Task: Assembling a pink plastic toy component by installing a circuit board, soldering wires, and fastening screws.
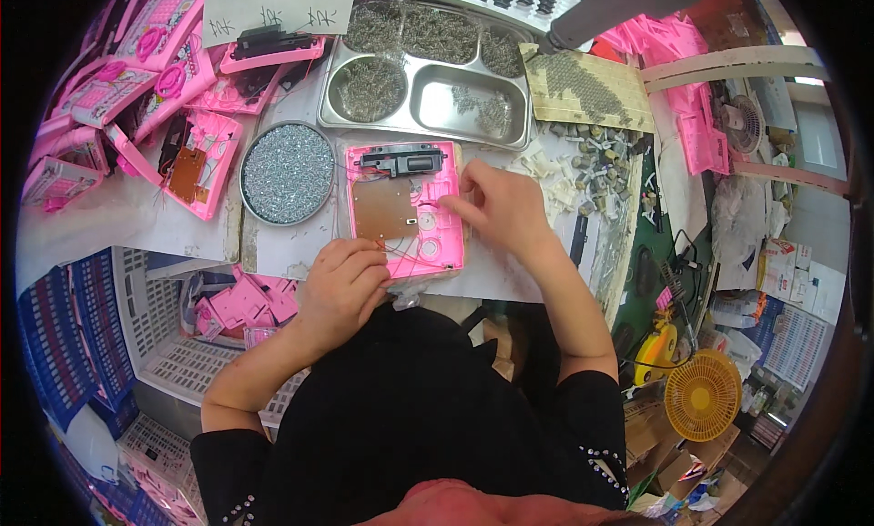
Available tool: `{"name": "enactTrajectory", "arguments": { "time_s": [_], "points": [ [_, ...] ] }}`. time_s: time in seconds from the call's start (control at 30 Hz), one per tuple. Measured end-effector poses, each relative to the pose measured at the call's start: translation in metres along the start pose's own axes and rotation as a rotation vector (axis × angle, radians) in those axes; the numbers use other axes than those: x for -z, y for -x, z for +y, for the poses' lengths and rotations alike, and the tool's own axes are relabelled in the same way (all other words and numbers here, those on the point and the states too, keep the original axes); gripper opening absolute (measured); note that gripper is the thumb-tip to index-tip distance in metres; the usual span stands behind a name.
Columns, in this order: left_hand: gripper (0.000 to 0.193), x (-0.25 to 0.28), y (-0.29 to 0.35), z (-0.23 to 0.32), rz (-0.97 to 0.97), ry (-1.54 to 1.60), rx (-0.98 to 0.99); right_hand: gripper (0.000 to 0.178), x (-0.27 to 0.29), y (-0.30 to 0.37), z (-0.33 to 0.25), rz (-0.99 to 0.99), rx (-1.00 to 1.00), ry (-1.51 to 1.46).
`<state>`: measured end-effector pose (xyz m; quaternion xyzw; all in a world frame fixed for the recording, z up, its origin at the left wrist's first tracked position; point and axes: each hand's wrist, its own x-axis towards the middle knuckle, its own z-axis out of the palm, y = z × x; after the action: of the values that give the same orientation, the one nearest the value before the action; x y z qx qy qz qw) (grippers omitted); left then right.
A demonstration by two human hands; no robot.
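A pink plastic toy casing lies with its inside up on the table before me. It holds a brown circuit board, a black speaker-like part along its far edge and thin red wires. My left hand has its fingers curled over the casing's near left corner. At the right side of the casing my right hand is bent, thumb and fingertips drawn together over the inner wall. Anything small between those fingertips is too small to make out.
A round dish of small metal pieces stands left of the casing. Behind lies a steel compartment tray of screws. Pink casings pile up at the left. An electric screwdriver hangs at the back right, above a board of screws.
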<state>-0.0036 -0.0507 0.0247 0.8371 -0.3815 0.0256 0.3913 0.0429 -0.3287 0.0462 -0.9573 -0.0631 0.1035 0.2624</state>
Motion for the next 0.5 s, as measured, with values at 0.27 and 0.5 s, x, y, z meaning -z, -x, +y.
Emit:
{"name": "enactTrajectory", "arguments": {
  "time_s": [0.27,0.5],
  "points": [
    [0.025,0.033,-0.003,0.011,-0.199,-0.041,0.011,0.038,-0.049,0.046,-0.017,0.134,0.638,-0.098],
    [0.02,0.033,-0.003,0.005,-0.172,0.136,0.189,0.046,-0.065,0.054,-0.035,0.157,0.632,-0.008]
  ]
}}
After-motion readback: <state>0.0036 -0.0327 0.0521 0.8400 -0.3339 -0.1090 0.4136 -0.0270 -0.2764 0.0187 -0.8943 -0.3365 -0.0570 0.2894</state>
